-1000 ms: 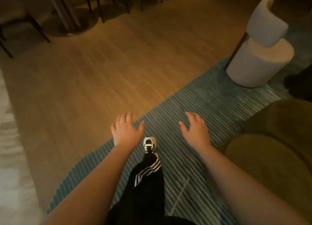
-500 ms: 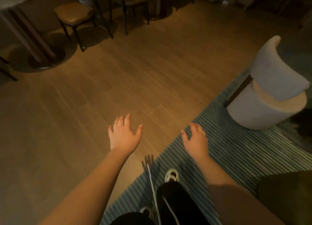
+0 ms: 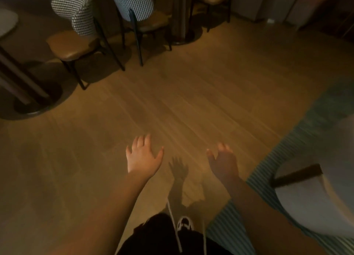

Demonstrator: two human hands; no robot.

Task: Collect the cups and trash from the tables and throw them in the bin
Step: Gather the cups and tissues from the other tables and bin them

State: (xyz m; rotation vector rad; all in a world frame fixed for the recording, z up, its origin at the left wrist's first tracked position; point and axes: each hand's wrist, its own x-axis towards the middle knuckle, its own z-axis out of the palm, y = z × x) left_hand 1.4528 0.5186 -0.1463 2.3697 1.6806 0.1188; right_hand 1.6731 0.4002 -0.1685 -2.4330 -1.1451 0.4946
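Wooden floor (image 3: 191, 105), left hand (image 3: 142, 157) and right hand (image 3: 223, 164) empty, fingers spread.

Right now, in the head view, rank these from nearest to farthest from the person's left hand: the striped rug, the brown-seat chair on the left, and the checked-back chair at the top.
From the left hand:
1. Striped rug, to the right, past the right hand.
2. Brown-seat chair, up and to the left.
3. Checked-back chair, top centre, farther back.
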